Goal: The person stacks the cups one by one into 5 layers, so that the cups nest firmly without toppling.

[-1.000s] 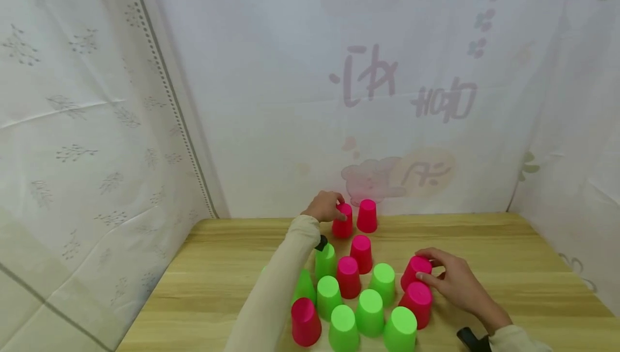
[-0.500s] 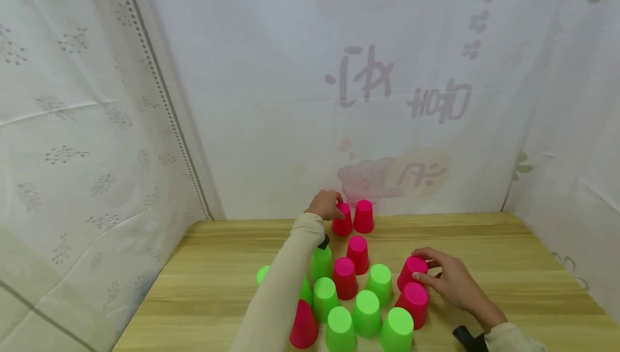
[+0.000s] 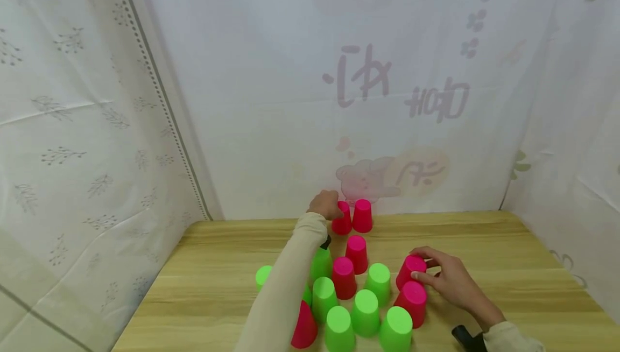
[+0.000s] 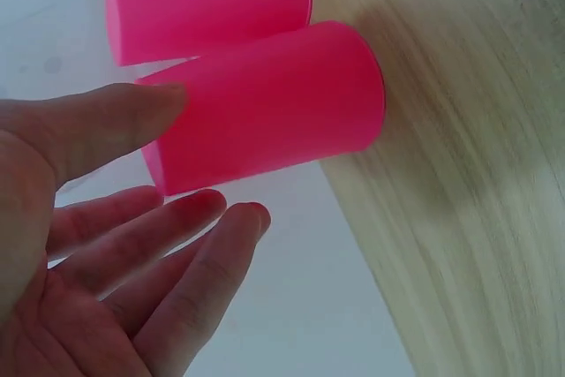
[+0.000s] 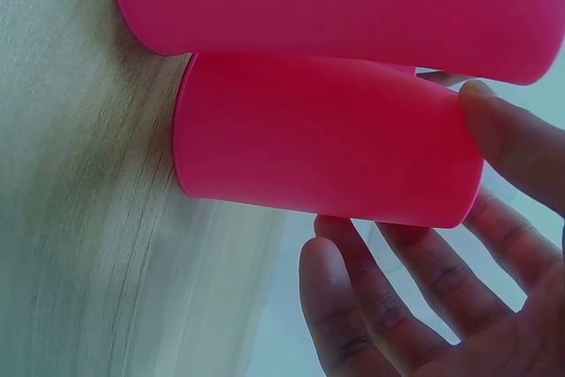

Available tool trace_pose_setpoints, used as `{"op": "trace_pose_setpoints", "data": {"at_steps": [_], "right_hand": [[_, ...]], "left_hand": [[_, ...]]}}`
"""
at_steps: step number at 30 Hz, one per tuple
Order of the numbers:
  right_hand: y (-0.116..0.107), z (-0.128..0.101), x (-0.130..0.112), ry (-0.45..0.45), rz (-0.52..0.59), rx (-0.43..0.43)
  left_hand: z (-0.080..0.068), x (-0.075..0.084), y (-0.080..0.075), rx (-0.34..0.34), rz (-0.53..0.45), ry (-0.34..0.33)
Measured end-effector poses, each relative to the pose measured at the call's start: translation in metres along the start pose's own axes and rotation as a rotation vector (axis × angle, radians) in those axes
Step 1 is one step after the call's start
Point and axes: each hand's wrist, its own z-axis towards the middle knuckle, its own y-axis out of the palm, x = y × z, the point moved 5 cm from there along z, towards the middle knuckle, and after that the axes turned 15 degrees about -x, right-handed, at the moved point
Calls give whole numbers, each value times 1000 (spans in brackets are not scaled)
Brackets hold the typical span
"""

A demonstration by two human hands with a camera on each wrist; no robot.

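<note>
In the head view my left hand [image 3: 325,204] reaches to the back of the table and holds an upturned pink cup [image 3: 342,219] close beside a second pink cup [image 3: 362,216]. Its thumb lies on the held cup's side in the left wrist view, with fingertips at the opposite edge. On the right, my right hand [image 3: 449,279] grips another upturned pink cup [image 3: 410,272] near its top, thumb on one side and fingers on the other. A further pink cup [image 3: 411,303] stands directly in front of it, overlapping it in the head view.
Several upturned green cups [image 3: 365,313] stand in the middle and front of the wooden table [image 3: 504,266]. Among them are more pink cups [image 3: 344,277]. My left forearm [image 3: 286,287] crosses over some cups at the left. A printed cloth [image 3: 271,126] hangs behind the table.
The head view has shifted slightly. My left hand has brought its pink cup a little right, closer to the neighbouring one. The right hand and its cup stay in place.
</note>
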Motion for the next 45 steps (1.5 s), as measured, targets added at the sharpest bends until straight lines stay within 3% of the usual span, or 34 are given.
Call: {"op": "trace_pose_setpoints", "data": {"at_steps": [8,20,28,33,37,45], "right_hand": [[2,6,-2,-23,-8,-14],[2,9,-3,-51,-45,-24],[-6,15,-6,-85,-102,-46],[-17,29,-2,-101,-129,-62],[-26,43,-3,-126,-132,-76],[-38,76,-15,-138,-139,-95]], "left_hand": [[-16,-16,-12,23,-64,25],[-57,-33,-22,28,-178,193],[-100,-45,-5,-50,-180,305],[-117,-44,9,-131,-144,356],[-124,-44,21,-184,-102,345],[-133,-45,33,-153,-94,315]]}}
